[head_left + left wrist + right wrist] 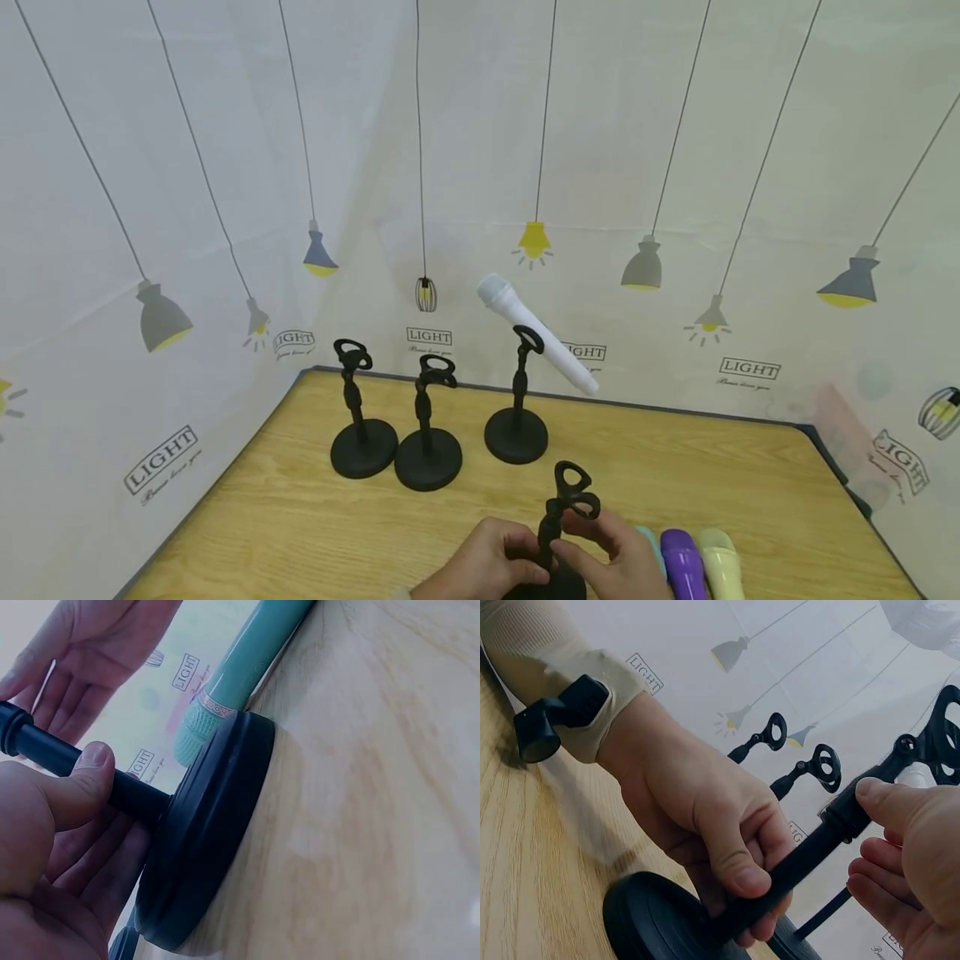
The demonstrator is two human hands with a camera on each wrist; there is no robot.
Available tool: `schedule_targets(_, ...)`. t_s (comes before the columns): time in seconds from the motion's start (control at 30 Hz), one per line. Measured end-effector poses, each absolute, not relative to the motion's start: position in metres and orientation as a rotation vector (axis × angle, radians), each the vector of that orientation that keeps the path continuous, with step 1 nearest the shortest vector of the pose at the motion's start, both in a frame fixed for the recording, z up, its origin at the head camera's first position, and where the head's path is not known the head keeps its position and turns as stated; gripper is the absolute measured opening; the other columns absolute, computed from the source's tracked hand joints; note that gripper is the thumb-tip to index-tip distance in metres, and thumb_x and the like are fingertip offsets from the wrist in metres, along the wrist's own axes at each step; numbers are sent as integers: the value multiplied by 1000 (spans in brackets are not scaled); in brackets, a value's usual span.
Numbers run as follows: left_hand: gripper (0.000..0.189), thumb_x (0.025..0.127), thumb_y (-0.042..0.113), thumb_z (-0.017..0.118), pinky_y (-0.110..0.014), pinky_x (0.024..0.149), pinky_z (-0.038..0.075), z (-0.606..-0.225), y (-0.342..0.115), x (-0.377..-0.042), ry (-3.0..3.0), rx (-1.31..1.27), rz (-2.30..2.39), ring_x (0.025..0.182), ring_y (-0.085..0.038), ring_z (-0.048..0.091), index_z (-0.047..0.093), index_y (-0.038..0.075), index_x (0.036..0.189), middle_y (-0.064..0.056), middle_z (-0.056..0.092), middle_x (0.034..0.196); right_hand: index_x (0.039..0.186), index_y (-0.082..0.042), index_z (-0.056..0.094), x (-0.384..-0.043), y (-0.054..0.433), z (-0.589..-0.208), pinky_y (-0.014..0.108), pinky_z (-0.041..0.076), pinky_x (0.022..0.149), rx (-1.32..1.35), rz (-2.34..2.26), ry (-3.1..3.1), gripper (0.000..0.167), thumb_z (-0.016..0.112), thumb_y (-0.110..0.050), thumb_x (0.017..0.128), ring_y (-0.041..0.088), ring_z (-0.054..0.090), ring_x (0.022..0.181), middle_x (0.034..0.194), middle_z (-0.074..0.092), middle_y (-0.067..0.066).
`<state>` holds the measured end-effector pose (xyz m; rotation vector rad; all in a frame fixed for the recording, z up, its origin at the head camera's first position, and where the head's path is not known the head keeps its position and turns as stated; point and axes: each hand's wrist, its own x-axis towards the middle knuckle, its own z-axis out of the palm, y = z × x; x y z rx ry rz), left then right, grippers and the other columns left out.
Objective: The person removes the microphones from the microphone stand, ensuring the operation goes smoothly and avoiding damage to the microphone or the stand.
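Near the table's front edge both hands are on a black desktop microphone stand (550, 531) with a double-ring clip on top. My left hand (486, 560) grips the lower pole, its thumb (748, 879) lying along the tube just above the round base (206, 840). Higher up, my right hand (621, 557) pinches the collar below the clip, thumb (877, 796) against it and fingers on the far side. The stand's base is at the tabletop, partly hidden by the hands in the head view.
Further back, a white microphone (543, 337) leans in the clip of one stand (516, 436). Two more stands (363, 448) (427, 460) stand left of it. Teal (240, 664), purple (682, 562) and cream (722, 562) microphones lie beside my right hand. Printed wall sheets enclose the table.
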<state>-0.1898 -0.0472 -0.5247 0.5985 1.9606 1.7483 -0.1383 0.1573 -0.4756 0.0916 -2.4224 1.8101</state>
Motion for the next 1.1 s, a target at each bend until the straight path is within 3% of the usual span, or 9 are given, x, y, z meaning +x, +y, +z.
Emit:
schedule_targets(0.4, 7, 95, 7, 81, -26, 91, 58, -524, -49, -189, 2005, 528, 1692, 97, -11, 75, 83, 8, 102, -4, 84, 99, 112, -6, 78, -139, 164, -479, 22, 60, 89, 81, 1863, -2399, 20, 82, -3, 93, 14, 80, 101, 115, 82, 14)
schedule_targets(0.63, 10, 96, 7, 80, -27, 96, 57, -523, -60, -192, 1995, 564, 1686, 103, -10, 74, 82, 7, 106, -6, 84, 104, 114, -4, 78, -138, 161, -480, 22, 61, 88, 113, 1852, -2409, 19, 80, -3, 95, 12, 79, 101, 115, 81, 14)
schedule_targets(0.87, 13, 96, 6, 80, -47, 107, 57, -521, -71, -194, 2018, 488, 1657, 109, -14, 73, 82, 12, 108, -3, 83, 107, 115, -7, 78, -139, 162, -477, 21, 60, 90, 162, 1812, -2487, 18, 79, -15, 98, 1, 75, 102, 116, 81, 9)
schedule_targets(1.1, 14, 98, 7, 79, -50, 105, 58, -520, -84, -196, 2083, 473, 1633, 110, -17, 74, 82, 16, 108, -1, 83, 108, 120, -3, 77, -144, 158, -475, 21, 59, 91, 225, 1847, -2562, 27, 76, -23, 101, 9, 77, 106, 119, 81, 11)
